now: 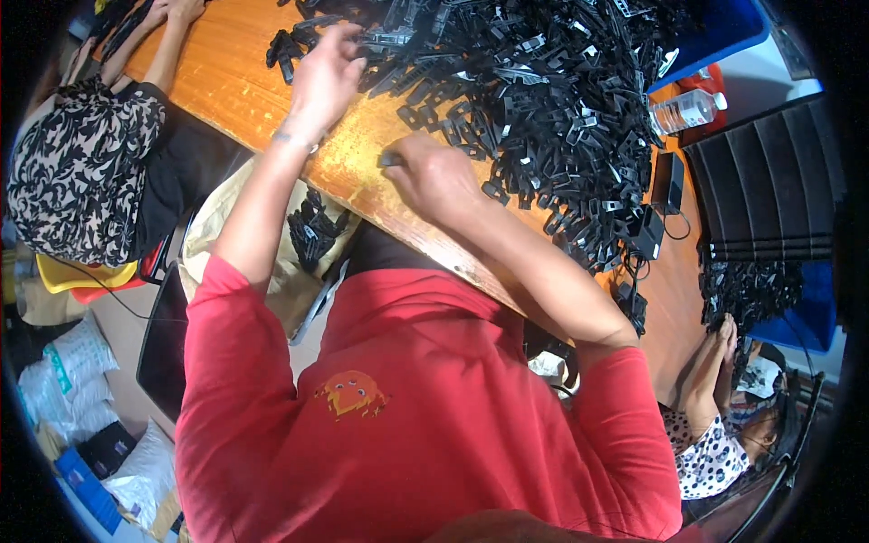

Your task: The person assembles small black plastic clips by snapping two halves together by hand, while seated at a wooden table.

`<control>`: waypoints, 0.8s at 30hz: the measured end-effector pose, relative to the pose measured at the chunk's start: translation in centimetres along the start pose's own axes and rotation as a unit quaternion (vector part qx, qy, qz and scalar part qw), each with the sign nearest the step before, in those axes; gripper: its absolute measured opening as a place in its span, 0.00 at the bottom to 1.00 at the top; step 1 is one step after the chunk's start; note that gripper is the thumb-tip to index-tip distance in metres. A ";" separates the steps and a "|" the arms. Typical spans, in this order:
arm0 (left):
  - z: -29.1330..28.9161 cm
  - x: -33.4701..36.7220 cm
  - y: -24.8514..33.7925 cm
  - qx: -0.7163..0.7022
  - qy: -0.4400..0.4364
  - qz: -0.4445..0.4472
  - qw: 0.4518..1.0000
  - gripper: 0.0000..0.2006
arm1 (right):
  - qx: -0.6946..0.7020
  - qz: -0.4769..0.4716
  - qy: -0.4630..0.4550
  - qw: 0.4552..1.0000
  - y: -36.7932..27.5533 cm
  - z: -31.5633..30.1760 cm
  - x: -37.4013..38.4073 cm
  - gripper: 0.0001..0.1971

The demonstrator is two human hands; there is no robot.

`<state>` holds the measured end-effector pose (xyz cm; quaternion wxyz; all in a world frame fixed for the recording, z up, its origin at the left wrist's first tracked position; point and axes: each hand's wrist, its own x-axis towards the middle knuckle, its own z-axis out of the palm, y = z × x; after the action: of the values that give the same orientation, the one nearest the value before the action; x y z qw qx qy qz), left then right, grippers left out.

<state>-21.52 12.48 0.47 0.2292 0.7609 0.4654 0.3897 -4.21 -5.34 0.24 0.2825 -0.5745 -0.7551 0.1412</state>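
My left hand (326, 80) reaches to the edge of a large heap of black plastic parts (561, 118). Its fingers and thumb are apart, with no part visibly gripped; several parts lie right beside the fingertips. Lower and to the right, my right hand (433, 174) is closed just above the wooden table (240, 90). Between its thumb and fingers sticks out the end of a small dark plastic part (391, 158); the remainder is hidden by the hand. A small cluster of black parts (282, 52) lies left of my left hand.
An open paper sack (217, 222) with black parts (314, 231) hangs below the table edge. At right are a plastic bottle (683, 112), a blue bin (715, 41) and black boxes with cables (667, 181). Other people work at upper left and lower right.
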 end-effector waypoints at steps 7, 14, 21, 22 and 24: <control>-1.7 -10.7 -0.1 -0.307 -0.069 -0.097 0.944 0.14 | 0.021 0.044 0.057 0.997 1.3 -2.8 -0.4 0.13; -3.3 -12.3 0.8 0.045 -0.048 0.051 0.997 0.12 | 0.011 -0.015 0.047 0.999 0.7 -0.5 0.8 0.12; -3.2 -12.1 0.3 0.032 -0.052 0.054 0.997 0.12 | -0.034 -0.020 -0.011 0.999 0.8 -0.9 2.3 0.13; -3.2 -11.9 0.4 0.030 -0.054 0.061 0.996 0.12 | -0.034 -0.019 -0.014 0.999 1.0 -0.9 2.3 0.13; -3.2 -11.7 0.4 0.019 -0.057 0.075 0.995 0.11 | -0.023 -0.058 -0.001 0.998 1.3 -0.9 2.3 0.11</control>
<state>-26.92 1.90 -1.76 0.2108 0.8191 0.4005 0.3525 -3.09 -2.89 0.91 0.2759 -0.5361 -0.7906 0.1074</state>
